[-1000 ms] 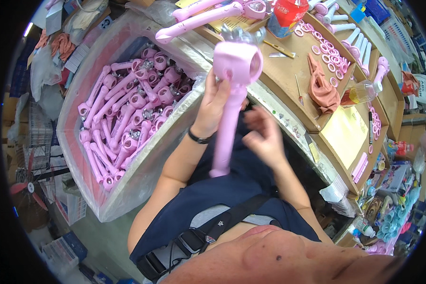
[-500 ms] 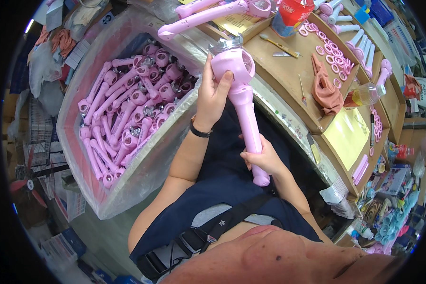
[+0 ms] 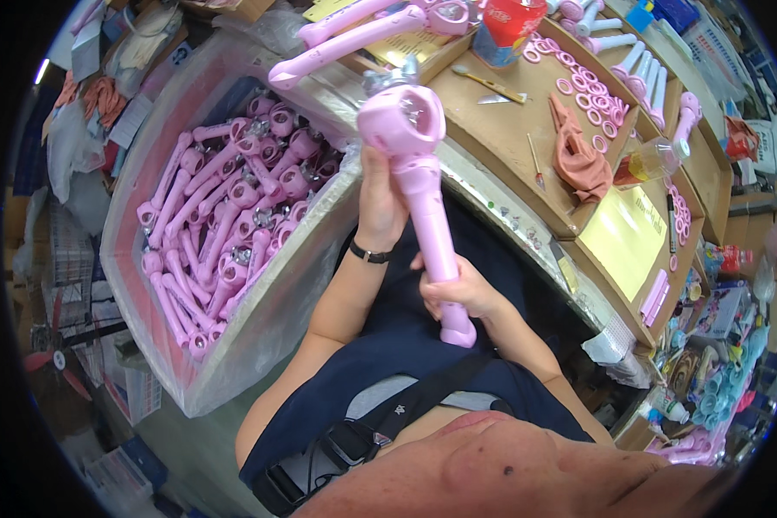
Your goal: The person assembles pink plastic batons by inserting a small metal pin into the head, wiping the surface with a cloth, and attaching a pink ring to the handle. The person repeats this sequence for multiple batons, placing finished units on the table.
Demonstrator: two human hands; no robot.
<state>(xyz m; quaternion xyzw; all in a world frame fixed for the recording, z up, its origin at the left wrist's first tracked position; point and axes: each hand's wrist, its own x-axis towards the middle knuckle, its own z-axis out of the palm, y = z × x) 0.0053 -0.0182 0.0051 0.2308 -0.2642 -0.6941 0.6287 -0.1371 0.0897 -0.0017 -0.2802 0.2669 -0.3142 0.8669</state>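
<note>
A pink toy wand point(image 3: 429, 211) with a round, hollowed head and a silvery crown-like top is held upright before my body. My left hand point(image 3: 382, 203) grips it from behind, just under the head; its fingertips are hidden by the wand. Lower down, my right hand point(image 3: 462, 289) is closed around the handle, near its flared end. To the left, a plastic-lined bin point(image 3: 315, 250) holds a heap of similar pink wands point(image 3: 224, 194).
At the right, cardboard trays point(image 3: 492, 160) hold pink rings point(image 3: 591, 91), a salmon cloth point(image 3: 578, 160), a brush point(image 3: 489, 84) and a yellow paper sheet point(image 3: 622, 242). A clear bottle point(image 3: 652, 161) lies there. More wands point(image 3: 354, 43) rest at the bin's far edge.
The wand and both hands have shifted a little to the left. My left thumb, which lay across the front of the wand's head, is now out of sight behind it.
</note>
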